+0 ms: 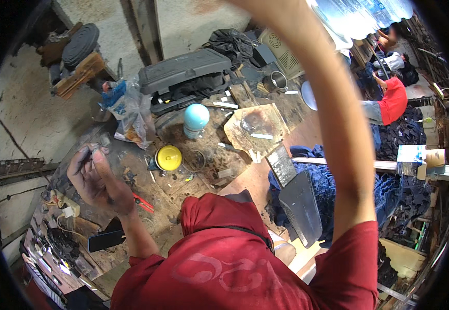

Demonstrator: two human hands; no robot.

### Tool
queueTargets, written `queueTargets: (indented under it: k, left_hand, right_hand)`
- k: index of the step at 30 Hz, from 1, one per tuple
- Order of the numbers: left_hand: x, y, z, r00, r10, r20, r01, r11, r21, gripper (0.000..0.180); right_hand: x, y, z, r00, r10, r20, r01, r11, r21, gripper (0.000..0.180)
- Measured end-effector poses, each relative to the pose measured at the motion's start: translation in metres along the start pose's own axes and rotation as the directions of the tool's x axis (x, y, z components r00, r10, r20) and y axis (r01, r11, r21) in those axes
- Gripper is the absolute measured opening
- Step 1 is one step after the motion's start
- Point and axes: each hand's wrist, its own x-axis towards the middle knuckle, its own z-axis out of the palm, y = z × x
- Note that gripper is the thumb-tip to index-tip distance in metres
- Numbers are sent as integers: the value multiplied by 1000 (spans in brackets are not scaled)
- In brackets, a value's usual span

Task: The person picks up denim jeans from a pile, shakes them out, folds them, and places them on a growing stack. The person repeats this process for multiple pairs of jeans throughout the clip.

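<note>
My left hand [100,181], its fingertips darkened, is raised over the left side of the worktable [178,194]. Thumb and fingers are pinched together on something small and pale that I cannot make out. Beside its wrist lies a red-handled tool [143,203], and a dark phone [105,241] is below it. My right arm [340,119] stretches up across the view; my right hand [265,6] is mostly cut off by the top edge, its fingers hidden. Farther in stand a round yellow-lidded container [169,157] and a light-blue round-topped container [196,118].
A black tool case [185,72] and a clear plastic bag [131,116] sit at the back of the table. A stained board [258,126] and a metal cup [275,81] lie beyond. Blue netting [307,194] is at right, near a person in a red shirt [392,101].
</note>
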Motion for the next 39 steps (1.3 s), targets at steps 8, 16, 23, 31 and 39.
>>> queueTargets:
  k: [8,16,23,31,39]
  left_hand:
    - [-4,-20,8,979,147,140,-164,980,114,26]
    - [34,-56,69,904,-58,424,-44,973,228,18]
    - [60,-122,130,596,99,797,-544,780,310,42]
    - [70,-146,155,350,-50,935,-664,691,285,84]
    - [115,-159,166,616,145,774,-525,808,267,42]
  right_hand:
    - [-377,-86,-62,282,876,391,-654,474,-590,28]
    - [-463,-163,-77,379,872,311,-595,487,-640,32]
    - [-419,-236,-16,327,770,548,-675,596,-435,27]
    - [-447,-254,46,105,864,493,-497,475,-726,22]
    - [-456,-257,28,208,846,490,-631,499,-594,24]
